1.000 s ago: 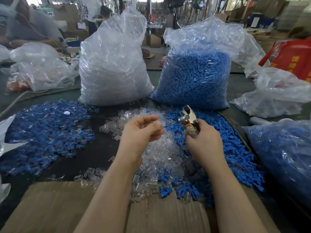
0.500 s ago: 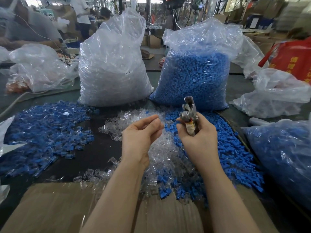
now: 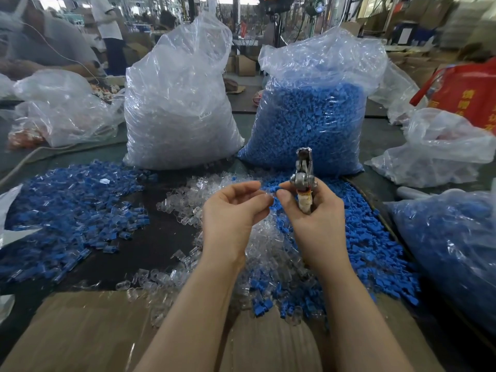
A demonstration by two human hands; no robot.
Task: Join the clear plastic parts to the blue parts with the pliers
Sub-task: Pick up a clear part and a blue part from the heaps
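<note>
My right hand [image 3: 314, 218] grips the metal pliers [image 3: 303, 173] upright, jaws pointing up. Its thumb and forefinger also pinch a small blue part [image 3: 271, 188]. My left hand [image 3: 233, 210] is level with it, fingertips curled round a clear plastic part [image 3: 267, 196] that meets the blue one. Both hands hover over a loose heap of clear parts [image 3: 188, 202]. Loose blue parts [image 3: 370, 251] lie to the right of that heap, on the dark table [image 3: 150, 245].
A pile of joined blue-and-clear pieces [image 3: 69, 210] lies at the left. Behind stand a big bag of clear parts [image 3: 177, 103] and a big bag of blue parts [image 3: 308, 116]. Another blue-filled bag [image 3: 451, 251] sits at the right. Cardboard [image 3: 88, 334] covers the near edge.
The pliers swung from tilted to upright and rose. My hands closed the gap, so the fingertips now meet with a blue part and a clear part between them.
</note>
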